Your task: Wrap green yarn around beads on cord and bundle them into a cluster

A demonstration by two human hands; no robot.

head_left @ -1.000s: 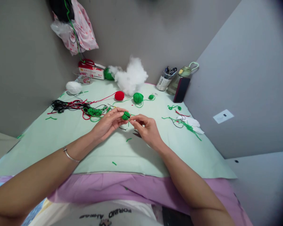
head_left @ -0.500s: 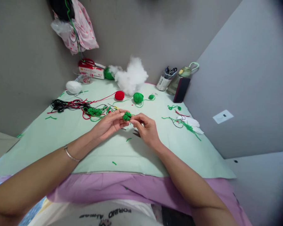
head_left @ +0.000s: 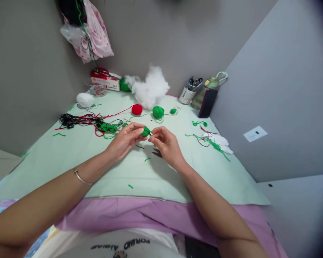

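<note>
A small green crocheted piece (head_left: 145, 132) with dark strands on it is pinched between the thumb and fingers of my left hand (head_left: 126, 139). Close at its right side, my right hand (head_left: 165, 143) has thumb and forefinger pressed together at dark thread ends by the piece; whether a needle is among them is too small to tell. Below the right hand, a dark pointed object (head_left: 157, 153) lies partly hidden on the table. A short green yarn scrap (head_left: 147, 159) rests below the hands.
Tangled black yarn (head_left: 70, 121) lies left. Behind the hands are a red yarn ball (head_left: 136, 109), a green yarn ball (head_left: 158, 112) and white stuffing (head_left: 150, 89). A pen cup (head_left: 187, 95), a phone (head_left: 208, 104) and a bottle (head_left: 199, 98) stand back right. Scissors (head_left: 102, 72) top a box (head_left: 110, 84).
The green piece has turned in my left fingers, showing another side. My right hand has shifted slightly, and dark thread ends now show between the hands.
</note>
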